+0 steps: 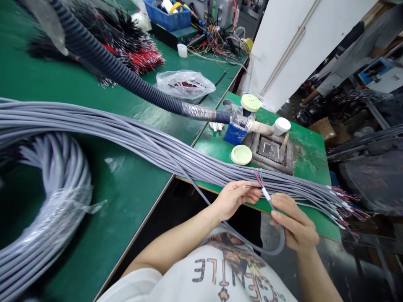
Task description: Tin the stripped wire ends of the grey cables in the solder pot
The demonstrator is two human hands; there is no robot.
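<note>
Grey multicore cable (277, 251) loops below the desk's (315, 228) front edge, coloured cores (258, 178) fanning from a white sleeve (266, 193). Light, limp stuff, best held just under that sleeve, where the right hand (294, 222) pinches it closed; the left hand (234, 200) curls half-shut alongside, its hold unclear.

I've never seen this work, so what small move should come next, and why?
Probably spread the coloured wires with the left hand, since they stand bunched just past the white sleeve on the grey cable that the right hand holds.
</note>
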